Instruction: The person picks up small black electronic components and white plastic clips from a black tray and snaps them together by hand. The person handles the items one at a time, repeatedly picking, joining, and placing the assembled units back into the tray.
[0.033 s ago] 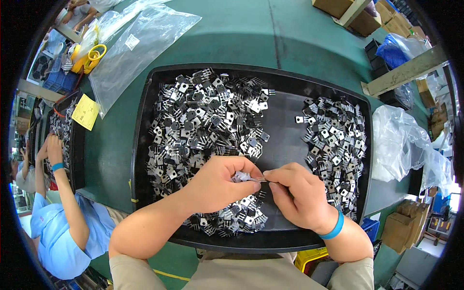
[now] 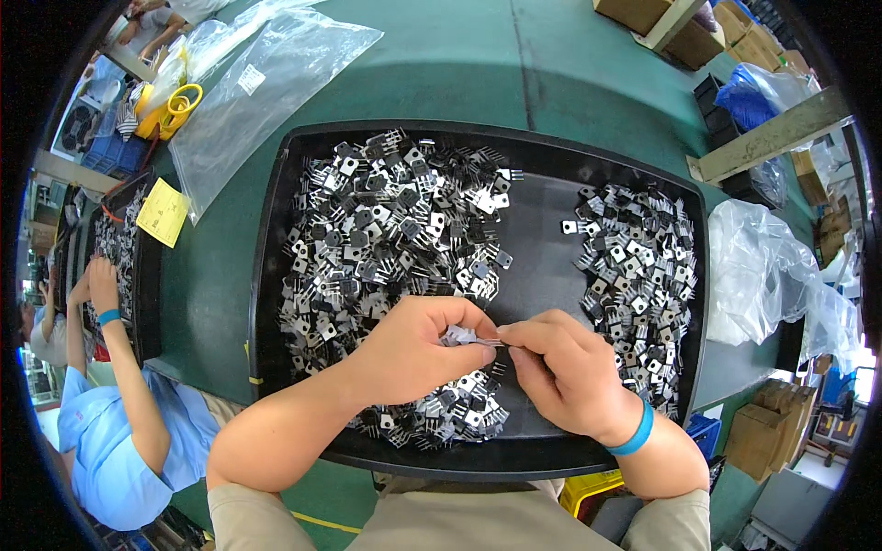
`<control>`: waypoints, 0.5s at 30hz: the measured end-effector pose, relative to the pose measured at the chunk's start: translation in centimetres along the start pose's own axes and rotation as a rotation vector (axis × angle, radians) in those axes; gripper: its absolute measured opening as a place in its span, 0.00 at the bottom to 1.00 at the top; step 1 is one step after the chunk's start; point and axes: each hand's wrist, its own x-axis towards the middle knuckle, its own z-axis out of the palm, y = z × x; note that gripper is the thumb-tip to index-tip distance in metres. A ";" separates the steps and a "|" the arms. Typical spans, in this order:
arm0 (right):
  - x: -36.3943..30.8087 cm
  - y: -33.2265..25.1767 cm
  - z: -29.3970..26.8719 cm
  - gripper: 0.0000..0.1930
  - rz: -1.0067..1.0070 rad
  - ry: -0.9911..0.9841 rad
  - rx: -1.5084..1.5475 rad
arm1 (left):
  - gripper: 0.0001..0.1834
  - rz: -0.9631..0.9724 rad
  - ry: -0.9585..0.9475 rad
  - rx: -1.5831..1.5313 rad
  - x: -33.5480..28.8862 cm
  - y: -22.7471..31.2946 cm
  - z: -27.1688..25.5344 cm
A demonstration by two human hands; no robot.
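My left hand [image 2: 418, 344] is closed, its thumb and forefinger curled round a pale grey and silver transistor [image 2: 459, 336] with thin metal legs; the fingers partly hide it, so I cannot tell if more than one is held. My right hand [image 2: 571, 367] pinches at the leg tips, touching the left fingertips. Both hands are above a large black tray [image 2: 544, 243]. Under and beyond the left hand lies a big heap of loose transistors [image 2: 381, 230], black and silver with three legs. A smaller heap of transistors [image 2: 643, 275] fills the tray's right side.
On the green table [image 2: 459, 64], a clear plastic bag [image 2: 276, 92] and a yellow note [image 2: 163, 212] lie to the left. More clear plastic [image 2: 763, 266] sits at the right. A co-worker in a blue shirt [image 2: 138, 441] works at another tray on the left. Cardboard boxes [image 2: 767, 430] stand lower right.
My right fingertips have shifted very slightly left along the transistor's legs. All else looks the same.
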 end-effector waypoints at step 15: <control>-0.2 -0.1 0.4 0.13 -0.006 -0.049 -0.055 | 0.07 0.070 -0.017 0.264 -0.1 0.1 -0.2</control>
